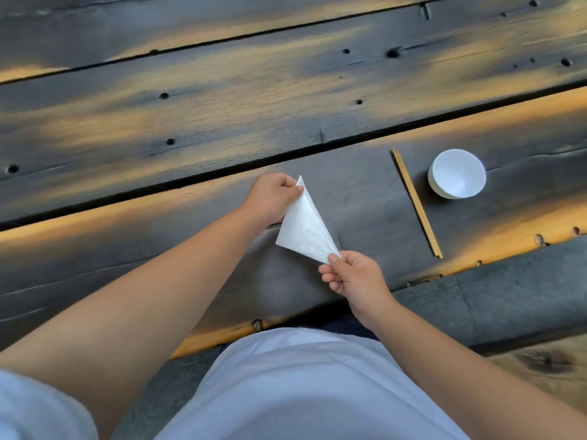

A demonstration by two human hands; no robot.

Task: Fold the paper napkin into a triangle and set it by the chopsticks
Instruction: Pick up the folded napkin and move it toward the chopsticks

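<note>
The white paper napkin (303,225) is already folded into a triangle, and it is up in the air a little above the dark wooden surface (190,128), held between two hands. Its long pointy shape runs from far to near, with one tip at the top and one tip at the bottom. The left hand (274,196) has its fingers curled in and pinches the top tip of the napkin between thumb and fingers. The right hand (352,277) is curled too, and its thumb and first finger pinch the bottom tip. The third corner of the napkin sticks out to the left, below the left hand, and nothing holds it. The paper looks a bit wrinkled in the middle. Off to the right of the napkin, well apart from it, lie the chopsticks (416,203). They are two thin, light brown sticks, side by side and touching, flat on the surface, slanting from far to near. Just beside them on the right stands a small white bowl (456,173), upright, and I can see nothing inside it. The surface is made of long dark planks with yellow streaks, small round holes and deep cracks between the boards. Both bare arms reach out over it, and the person wears a light shirt (301,389) with short sleeves. Below the surface edge on the right is a gray floor (521,287).
</note>
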